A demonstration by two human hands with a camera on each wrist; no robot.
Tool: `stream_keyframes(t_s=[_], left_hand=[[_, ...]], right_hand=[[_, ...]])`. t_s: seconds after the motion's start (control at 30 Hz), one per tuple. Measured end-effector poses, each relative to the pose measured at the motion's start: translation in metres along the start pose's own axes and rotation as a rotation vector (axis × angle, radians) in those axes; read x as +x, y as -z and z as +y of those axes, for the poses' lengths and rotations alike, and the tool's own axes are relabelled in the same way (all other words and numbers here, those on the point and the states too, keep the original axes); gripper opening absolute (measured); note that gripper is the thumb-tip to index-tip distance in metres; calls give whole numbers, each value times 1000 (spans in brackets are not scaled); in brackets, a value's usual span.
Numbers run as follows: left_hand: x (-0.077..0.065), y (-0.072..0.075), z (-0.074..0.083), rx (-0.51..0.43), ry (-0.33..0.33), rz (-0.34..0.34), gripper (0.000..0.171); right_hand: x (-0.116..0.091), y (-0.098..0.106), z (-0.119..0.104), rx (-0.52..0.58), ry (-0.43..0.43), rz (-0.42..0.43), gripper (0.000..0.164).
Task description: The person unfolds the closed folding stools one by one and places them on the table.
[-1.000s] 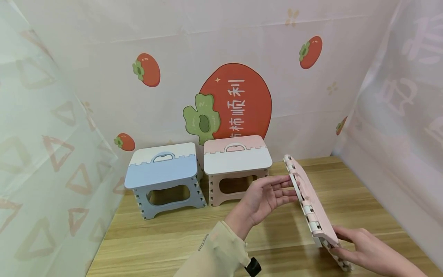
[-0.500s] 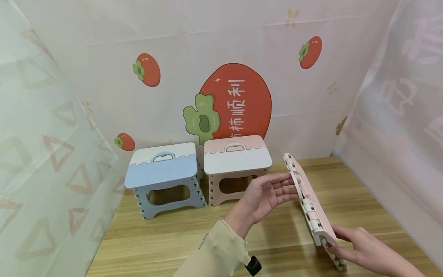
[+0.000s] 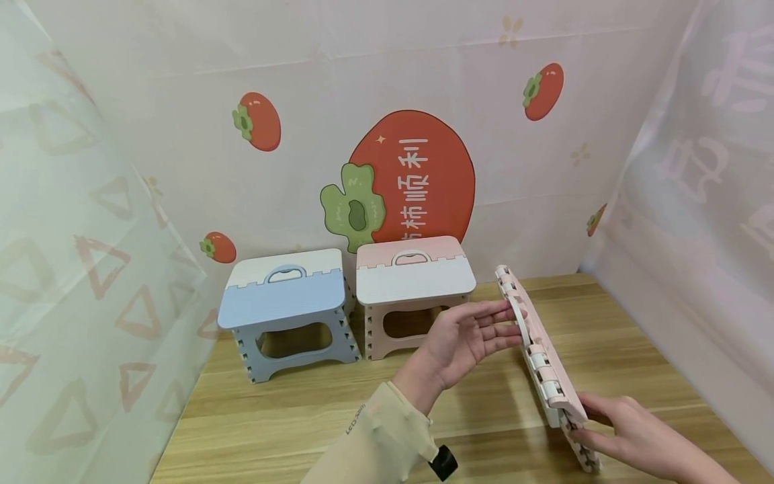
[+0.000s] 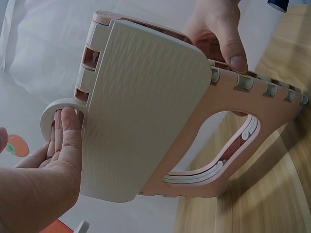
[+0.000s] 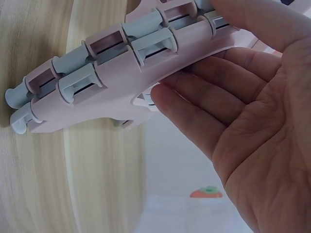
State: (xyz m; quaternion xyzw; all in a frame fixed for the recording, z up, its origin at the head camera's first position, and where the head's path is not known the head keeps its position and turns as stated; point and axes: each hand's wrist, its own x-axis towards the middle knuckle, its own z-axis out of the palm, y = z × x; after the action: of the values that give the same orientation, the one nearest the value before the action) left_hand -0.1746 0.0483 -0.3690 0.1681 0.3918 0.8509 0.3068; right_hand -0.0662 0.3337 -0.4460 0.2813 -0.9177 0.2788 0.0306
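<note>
A pink and white folding stool (image 3: 559, 370), folded nearly flat, stands on edge and tilted at the right of the table. My left hand (image 3: 456, 346) is at its seat edge, with long, nearly straight fingers reaching into the white handle (image 4: 47, 114), the fingertips inside the loop. Lower down, my right hand (image 3: 641, 430) grips the pink leg panel (image 4: 272, 114) by its edge. Its thumb lies on one side and its fingers reach under the other. In the right wrist view, the leg panels' hinged edges (image 5: 116, 80) lie close together.
A blue and white stool (image 3: 281, 302) stands unfolded at the back left of the wooden table (image 3: 290, 423). Beside it is an unfolded pink and white stool (image 3: 417, 282), just beyond my left hand. Printed cloth walls (image 3: 302, 74) close off the back and both sides.
The folded stool's lower end has shifted slightly left with my right hand, and its top has risen a little. My left fingers have slid slightly further into the handle.
</note>
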Motion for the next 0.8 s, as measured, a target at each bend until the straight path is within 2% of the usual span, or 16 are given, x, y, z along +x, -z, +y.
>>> stream_keyframes(t_s=[0.3, 0.8], left_hand=[[1, -2, 2, -1, -10, 7, 46], [2, -4, 5, -7, -10, -17, 48]], right_hand=[[3, -3, 5, 46, 39, 13, 38], [6, -6, 3, 122, 8, -19, 37]])
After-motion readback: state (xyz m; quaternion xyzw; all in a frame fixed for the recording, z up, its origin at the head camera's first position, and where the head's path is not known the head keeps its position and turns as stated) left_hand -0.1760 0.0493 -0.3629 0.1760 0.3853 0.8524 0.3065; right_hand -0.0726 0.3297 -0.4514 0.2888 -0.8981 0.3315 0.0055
